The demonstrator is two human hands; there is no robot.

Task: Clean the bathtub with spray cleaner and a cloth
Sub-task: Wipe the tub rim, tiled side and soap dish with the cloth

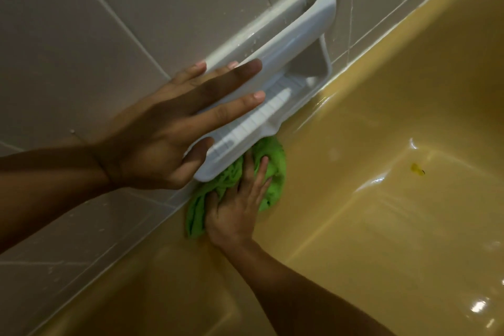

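I see the left hand point(163, 128) flat on the white wall-mounted soap holder point(300, 35), fingers straight, thumb under its edge. The right hand point(237, 207), fingers spread, presses the green cloth point(275, 172) against the yellow bathtub point(381, 144) rim, just below that holder.

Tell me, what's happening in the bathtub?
A person is wiping the yellow bathtub. The right hand presses a green cloth against the tub's edge, just under the white soap holder on the tiled wall. The left hand rests flat on that holder, fingers straight. No spray bottle is in sight.
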